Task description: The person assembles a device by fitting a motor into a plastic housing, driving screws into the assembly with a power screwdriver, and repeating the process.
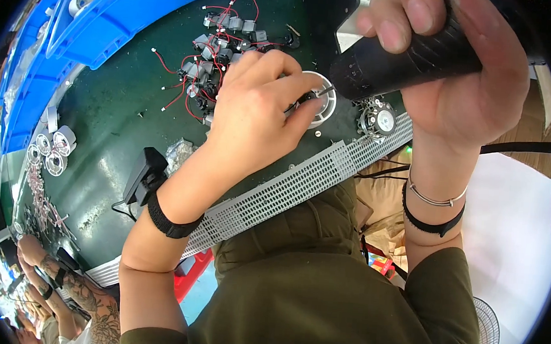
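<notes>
My right hand [485,91] is wrapped round a black cylindrical electric screwdriver [385,68], held tilted with its thin bit toward my left fingers. My left hand [251,103] is closed in a pinch by the tip of the bit, over a small black part [305,100] that the fingers partly hide. Around and behind these fingertips shows a white round plastic housing [330,105] on the dark green work surface. Just right of it sits a round metallic-looking assembly [378,120].
Beyond my left hand lie several small grey motors [199,71] with red wires. Blue bins [107,26] with white parts line the far left. White ring parts [56,150], loose screws [46,204] and a black device [144,175] are leftward. A perforated strip [274,194] edges the table; a co-worker's tattooed arm [88,290] shows lower left.
</notes>
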The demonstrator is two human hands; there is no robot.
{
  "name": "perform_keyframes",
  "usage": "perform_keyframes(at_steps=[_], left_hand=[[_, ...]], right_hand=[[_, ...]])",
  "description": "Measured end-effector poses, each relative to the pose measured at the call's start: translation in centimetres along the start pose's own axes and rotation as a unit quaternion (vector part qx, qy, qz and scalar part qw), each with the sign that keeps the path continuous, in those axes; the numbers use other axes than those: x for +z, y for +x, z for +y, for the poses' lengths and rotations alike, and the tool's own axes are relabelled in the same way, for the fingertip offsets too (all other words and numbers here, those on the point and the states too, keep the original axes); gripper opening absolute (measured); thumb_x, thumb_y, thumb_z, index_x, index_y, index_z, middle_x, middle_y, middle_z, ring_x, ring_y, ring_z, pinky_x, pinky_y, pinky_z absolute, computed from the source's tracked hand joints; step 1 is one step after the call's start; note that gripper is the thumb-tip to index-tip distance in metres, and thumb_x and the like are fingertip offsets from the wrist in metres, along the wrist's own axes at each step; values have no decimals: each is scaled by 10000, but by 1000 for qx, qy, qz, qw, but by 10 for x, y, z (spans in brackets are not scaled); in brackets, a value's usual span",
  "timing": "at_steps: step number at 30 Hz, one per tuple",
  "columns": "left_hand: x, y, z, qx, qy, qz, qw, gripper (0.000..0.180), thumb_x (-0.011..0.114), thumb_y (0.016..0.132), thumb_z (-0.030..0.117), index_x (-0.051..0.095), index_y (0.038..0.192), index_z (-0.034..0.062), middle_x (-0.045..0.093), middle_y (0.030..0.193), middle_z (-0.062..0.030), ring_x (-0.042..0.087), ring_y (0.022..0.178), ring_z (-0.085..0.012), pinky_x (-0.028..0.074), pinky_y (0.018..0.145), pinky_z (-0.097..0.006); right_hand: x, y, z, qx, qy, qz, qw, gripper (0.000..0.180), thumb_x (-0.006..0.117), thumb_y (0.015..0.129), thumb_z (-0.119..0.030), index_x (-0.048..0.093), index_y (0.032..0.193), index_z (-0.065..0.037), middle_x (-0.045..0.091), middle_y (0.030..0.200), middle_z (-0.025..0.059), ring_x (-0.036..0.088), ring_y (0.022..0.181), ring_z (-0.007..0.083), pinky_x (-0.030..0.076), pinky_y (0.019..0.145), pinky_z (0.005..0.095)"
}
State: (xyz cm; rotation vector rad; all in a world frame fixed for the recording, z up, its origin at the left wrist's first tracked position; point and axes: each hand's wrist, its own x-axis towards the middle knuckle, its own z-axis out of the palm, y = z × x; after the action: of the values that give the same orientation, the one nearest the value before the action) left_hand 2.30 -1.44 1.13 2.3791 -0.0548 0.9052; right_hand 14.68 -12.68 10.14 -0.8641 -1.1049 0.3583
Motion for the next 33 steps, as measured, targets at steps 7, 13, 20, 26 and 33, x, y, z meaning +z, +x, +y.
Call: perform_keyframes(at_steps=[7, 13, 20, 26, 33], left_hand=[[8, -4, 5, -45, -26, 25, 998, 99, 735, 642, 93, 686, 728, 86, 574, 730, -10, 515, 706, -214, 413, 630, -331], [4, -4, 12, -46, 25, 11, 999, 193, 744, 632, 118, 674, 806, 73, 547, 767, -35, 519, 708, -228, 413, 626, -334], [-11, -11, 1, -82, -4, 18, 996, 297, 728, 665, 112, 644, 942, 48, 548, 816, -80, 552, 753, -244, 448, 654, -332], [-13, -17, 0, -76, -24, 46, 996, 231, 696, 706, 71, 645, 930, 41, 570, 841, -85, 564, 759, -244, 459, 662, -323], [-14, -21, -4, -69, -28, 54, 996, 227, 704, 701, 78, 646, 918, 44, 578, 881, -90, 570, 790, -251, 460, 684, -321]], right_hand=[[5, -7, 5, -44, 7, 2, 999, 569, 599, 796, -84, 284, 1226, 116, 519, 754, 112, 551, 647, 198, 459, 617, 306], [-4, -13, -1, -16, -137, -48, 989, 304, 640, 801, -190, 489, 857, 68, 528, 779, 117, 542, 648, 193, 453, 620, 298], [11, -8, 8, -131, -179, -16, 975, 269, 584, 883, -187, 542, 830, 73, 540, 727, 113, 531, 637, 163, 459, 606, 273], [-7, -5, 15, -167, -193, -112, 960, 226, 575, 868, -142, 531, 870, 80, 543, 695, 109, 533, 613, 169, 457, 611, 275], [-8, 1, 13, -206, -204, -223, 931, 195, 565, 849, -87, 518, 919, 89, 546, 656, 105, 534, 584, 178, 455, 617, 279]])
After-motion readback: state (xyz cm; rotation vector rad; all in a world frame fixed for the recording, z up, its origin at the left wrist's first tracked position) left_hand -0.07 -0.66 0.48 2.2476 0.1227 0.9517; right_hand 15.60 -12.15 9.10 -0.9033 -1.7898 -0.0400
